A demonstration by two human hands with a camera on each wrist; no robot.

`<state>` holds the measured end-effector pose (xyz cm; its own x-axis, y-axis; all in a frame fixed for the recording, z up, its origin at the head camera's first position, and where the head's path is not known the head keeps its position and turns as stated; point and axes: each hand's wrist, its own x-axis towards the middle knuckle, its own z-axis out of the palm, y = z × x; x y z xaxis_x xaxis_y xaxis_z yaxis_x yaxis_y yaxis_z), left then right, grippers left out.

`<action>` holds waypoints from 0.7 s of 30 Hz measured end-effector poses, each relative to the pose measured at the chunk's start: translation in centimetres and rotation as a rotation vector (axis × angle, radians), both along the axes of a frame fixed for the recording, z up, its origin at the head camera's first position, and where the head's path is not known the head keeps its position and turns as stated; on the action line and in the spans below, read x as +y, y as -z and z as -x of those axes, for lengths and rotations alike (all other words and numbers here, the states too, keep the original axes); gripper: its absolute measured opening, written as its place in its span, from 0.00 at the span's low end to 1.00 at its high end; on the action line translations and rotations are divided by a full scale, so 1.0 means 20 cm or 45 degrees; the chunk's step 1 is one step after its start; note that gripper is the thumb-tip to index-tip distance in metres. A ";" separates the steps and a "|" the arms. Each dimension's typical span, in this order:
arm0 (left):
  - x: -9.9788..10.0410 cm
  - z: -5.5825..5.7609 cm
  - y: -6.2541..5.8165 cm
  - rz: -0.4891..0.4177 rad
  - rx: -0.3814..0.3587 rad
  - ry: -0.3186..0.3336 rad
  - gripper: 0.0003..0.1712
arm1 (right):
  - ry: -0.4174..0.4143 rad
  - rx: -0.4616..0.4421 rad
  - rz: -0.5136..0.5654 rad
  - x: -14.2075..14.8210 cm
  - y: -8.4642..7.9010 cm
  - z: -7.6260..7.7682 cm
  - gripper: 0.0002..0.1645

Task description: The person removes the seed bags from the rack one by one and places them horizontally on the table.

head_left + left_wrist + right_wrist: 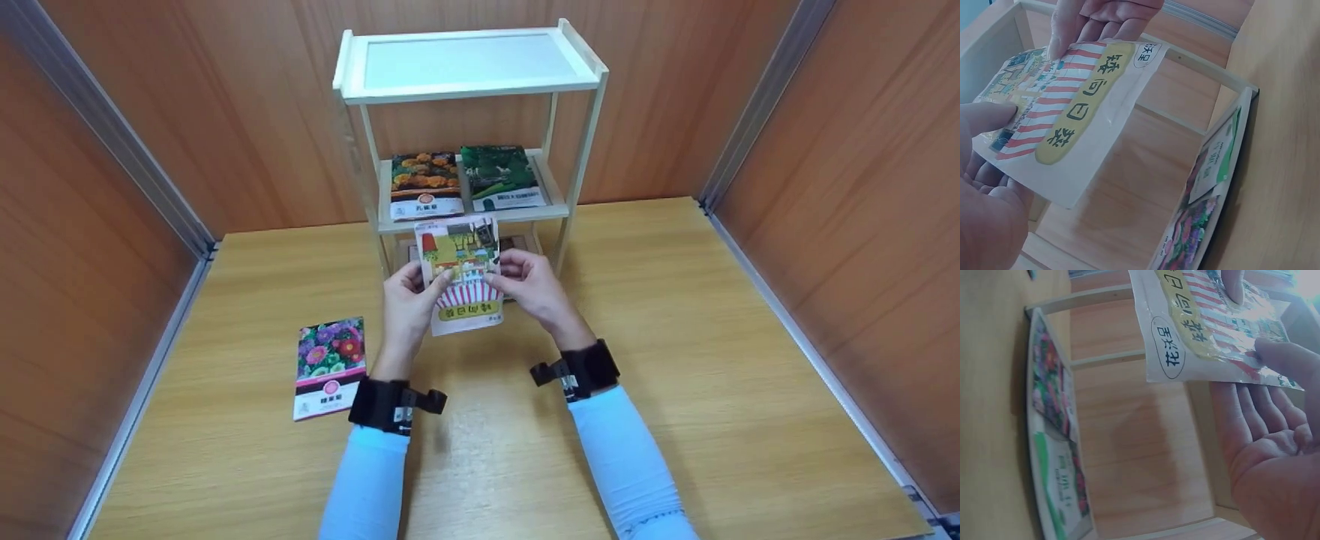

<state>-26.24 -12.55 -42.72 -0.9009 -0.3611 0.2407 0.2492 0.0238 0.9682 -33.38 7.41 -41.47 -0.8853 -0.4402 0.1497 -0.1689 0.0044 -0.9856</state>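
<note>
Both hands hold one seed packet (466, 281) in front of the wooden rack, printed with a picture, red and white stripes and a yellow label. Its lettering is upside down in the head view. The left hand (406, 304) pinches its left edge, thumb on the printed face and fingers behind. On the opposite edge, the right hand (534, 289) grips the same way, its thumb (1286, 360) lying across the front. A second seed packet (330, 367) with pink, red and purple flowers lies on the table left of the left wrist.
The pale rack (469, 64) stands at the back with a bare top. Its middle shelf bears an orange-flower packet (426, 180) and a green packet (502, 180). On the bottom shelf lie a white-green packet (1216, 163) and a flower packet (1190, 230). Wood-grain panels (862, 187) enclose the table.
</note>
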 end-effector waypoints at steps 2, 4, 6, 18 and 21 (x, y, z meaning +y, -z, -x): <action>0.00 0.00 0.02 -0.001 0.004 0.002 0.16 | 0.003 0.005 -0.004 -0.01 0.02 0.00 0.11; 0.00 0.00 0.04 -0.003 -0.002 -0.005 0.16 | -0.002 0.002 -0.004 -0.01 0.04 0.00 0.11; -0.01 0.00 0.05 -0.004 -0.009 -0.007 0.16 | -0.005 -0.004 -0.008 -0.01 0.05 0.00 0.10; -0.02 0.01 0.09 0.013 -0.040 0.012 0.17 | -0.003 -0.022 0.020 -0.02 0.10 0.00 0.10; -0.04 0.01 0.11 0.023 -0.049 0.046 0.19 | -0.003 -0.029 0.060 -0.03 0.11 0.00 0.09</action>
<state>-26.48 -13.30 -44.95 -0.9220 -0.3241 0.2118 0.2129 0.0326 0.9765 -33.42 6.80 -43.63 -0.8877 -0.4352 0.1504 -0.1466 -0.0425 -0.9883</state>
